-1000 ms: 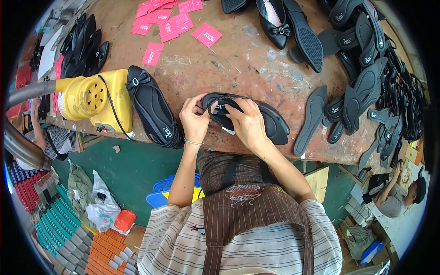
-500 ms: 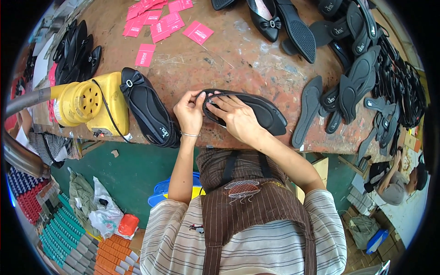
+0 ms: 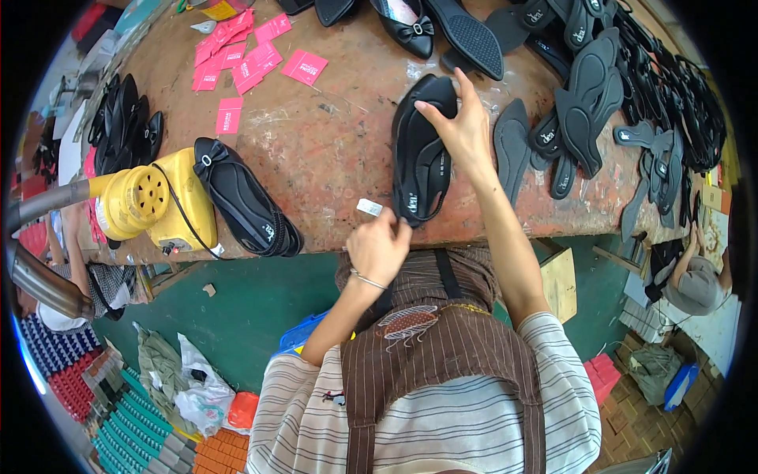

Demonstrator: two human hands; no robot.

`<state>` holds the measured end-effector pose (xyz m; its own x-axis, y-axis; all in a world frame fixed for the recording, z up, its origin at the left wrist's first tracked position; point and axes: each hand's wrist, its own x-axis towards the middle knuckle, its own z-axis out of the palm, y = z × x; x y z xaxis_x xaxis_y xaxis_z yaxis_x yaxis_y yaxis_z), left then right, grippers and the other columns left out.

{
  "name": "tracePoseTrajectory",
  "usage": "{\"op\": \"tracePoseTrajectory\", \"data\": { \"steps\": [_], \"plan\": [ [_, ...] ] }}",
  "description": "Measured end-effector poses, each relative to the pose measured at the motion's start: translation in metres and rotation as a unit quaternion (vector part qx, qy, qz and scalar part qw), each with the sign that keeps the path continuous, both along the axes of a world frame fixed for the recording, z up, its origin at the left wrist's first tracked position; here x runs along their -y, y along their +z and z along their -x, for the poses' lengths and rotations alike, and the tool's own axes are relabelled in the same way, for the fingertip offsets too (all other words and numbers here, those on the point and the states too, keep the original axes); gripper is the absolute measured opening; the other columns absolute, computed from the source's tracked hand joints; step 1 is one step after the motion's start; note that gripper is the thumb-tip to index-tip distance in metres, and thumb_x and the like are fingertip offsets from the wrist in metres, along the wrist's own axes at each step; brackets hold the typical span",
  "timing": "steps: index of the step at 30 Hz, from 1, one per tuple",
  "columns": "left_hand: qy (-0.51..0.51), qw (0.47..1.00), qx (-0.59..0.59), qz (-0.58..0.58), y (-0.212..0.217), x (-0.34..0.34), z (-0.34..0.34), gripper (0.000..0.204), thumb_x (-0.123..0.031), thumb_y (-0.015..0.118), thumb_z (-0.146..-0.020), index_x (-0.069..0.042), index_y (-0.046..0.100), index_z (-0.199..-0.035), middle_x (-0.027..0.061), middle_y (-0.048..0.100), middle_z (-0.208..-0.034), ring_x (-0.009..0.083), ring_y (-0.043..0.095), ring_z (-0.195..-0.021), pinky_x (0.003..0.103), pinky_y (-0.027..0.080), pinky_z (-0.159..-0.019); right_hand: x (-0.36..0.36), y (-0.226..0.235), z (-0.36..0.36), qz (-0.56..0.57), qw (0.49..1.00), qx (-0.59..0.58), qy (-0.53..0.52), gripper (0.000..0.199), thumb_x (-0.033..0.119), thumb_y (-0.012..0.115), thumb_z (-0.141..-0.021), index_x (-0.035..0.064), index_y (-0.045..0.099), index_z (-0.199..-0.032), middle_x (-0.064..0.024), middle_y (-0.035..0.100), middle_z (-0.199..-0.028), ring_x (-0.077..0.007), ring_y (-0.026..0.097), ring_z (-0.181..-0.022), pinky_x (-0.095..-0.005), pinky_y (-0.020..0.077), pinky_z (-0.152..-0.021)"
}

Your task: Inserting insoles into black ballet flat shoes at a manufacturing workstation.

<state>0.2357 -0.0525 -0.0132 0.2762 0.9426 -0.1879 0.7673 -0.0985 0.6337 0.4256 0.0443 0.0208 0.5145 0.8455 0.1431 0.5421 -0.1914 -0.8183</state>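
Note:
A black flat shoe [image 3: 407,150] stands on the table in front of me, toe pointing away, with its dark insole and slingback strap showing. My right hand [image 3: 466,126] grips it at the toe, thumb over the opening and fingers along the far right side. Close by the heel is my left hand [image 3: 379,246], its fingers curled together; what they hold, if anything, is hidden. A small white label [image 3: 369,207] shows just beyond those fingertips, and I cannot tell whether they touch it. Further left, a matching black shoe [image 3: 245,197] with a bow and buckle lies by itself.
A yellow machine with a hose [image 3: 162,201] stands at the left table edge. Pink cards [image 3: 237,63] are scattered at the back left. Black shoes [image 3: 466,35] lie at the back, and loose insoles [image 3: 584,126] are piled on the right. Other people work at both sides.
The shoe has turned from lying sideways to toe-away. My right hand has shifted to its toe, while my left hand has dropped toward the heel. The white label has come into sight.

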Motion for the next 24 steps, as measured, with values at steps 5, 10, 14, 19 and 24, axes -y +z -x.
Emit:
{"op": "tracePoseTrajectory", "data": {
  "steps": [5, 10, 14, 19, 24],
  "plan": [
    [-0.096, 0.982, 0.04, -0.161, 0.0, 0.02, -0.018, 0.021, -0.021, 0.074, -0.076, -0.003, 0.065, -0.078, 0.0127, 0.065, -0.085, 0.0307, 0.06, -0.08, 0.04, 0.05, -0.067, 0.046, -0.006, -0.005, -0.097, 0.985, 0.083, 0.12, 0.027, -0.001, 0.076, -0.069, 0.0017, 0.055, -0.085, -0.0168, 0.065, -0.107, -0.0377, 0.06, -0.114, -0.0385, 0.0496, -0.091],
    [-0.2, 0.959, 0.054, -0.191, -0.007, 0.043, -0.01, 0.033, -0.025, 0.074, -0.075, 0.0, 0.071, -0.097, 0.0129, 0.062, -0.106, 0.0343, 0.052, -0.103, 0.051, 0.04, -0.093, 0.132, -0.03, 0.015, 0.036, 0.97, 0.104, 0.216, 0.027, -0.007, 0.068, -0.065, 0.0021, 0.05, -0.084, -0.02, 0.059, -0.13, -0.0383, 0.055, -0.124, -0.0547, 0.0384, -0.108],
    [-0.253, 0.953, 0.022, -0.167, -0.019, 0.053, -0.006, 0.034, -0.024, 0.069, -0.081, 0.001, 0.067, -0.104, 0.0174, 0.06, -0.115, 0.0342, 0.047, -0.123, 0.052, 0.034, -0.103, 0.134, -0.035, 0.032, 0.069, 0.956, 0.183, 0.22, 0.024, -0.008, 0.062, -0.069, 0.003, 0.056, -0.09, -0.0172, 0.06, -0.13, -0.0336, 0.055, -0.124, -0.0579, 0.0247, -0.114],
    [-0.289, 0.948, 0.005, -0.136, -0.021, 0.05, -0.01, 0.049, -0.021, 0.062, -0.086, 0.002, 0.055, -0.128, 0.0157, 0.056, -0.13, 0.0317, 0.041, -0.134, 0.054, 0.029, -0.11, 0.05, -0.041, 0.018, 0.276, 0.902, 0.217, 0.252, 0.044, -0.007, 0.056, -0.077, 0.0006, 0.056, -0.121, -0.0161, 0.056, -0.136, -0.0312, 0.052, -0.129, -0.0602, 0.0195, -0.115],
    [-0.267, 0.96, -0.013, -0.081, -0.02, 0.052, -0.012, 0.037, -0.019, 0.061, -0.085, 0.002, 0.064, -0.115, 0.0154, 0.065, -0.109, 0.0325, 0.052, -0.12, 0.056, 0.028, -0.112, 0.064, 0.005, 0.04, 0.24, 0.898, 0.259, 0.263, 0.054, 0.001, 0.056, -0.084, -0.0076, 0.043, -0.135, -0.0237, 0.051, -0.135, -0.0357, 0.046, -0.131, -0.0603, 0.018, -0.115]
  ]
}}
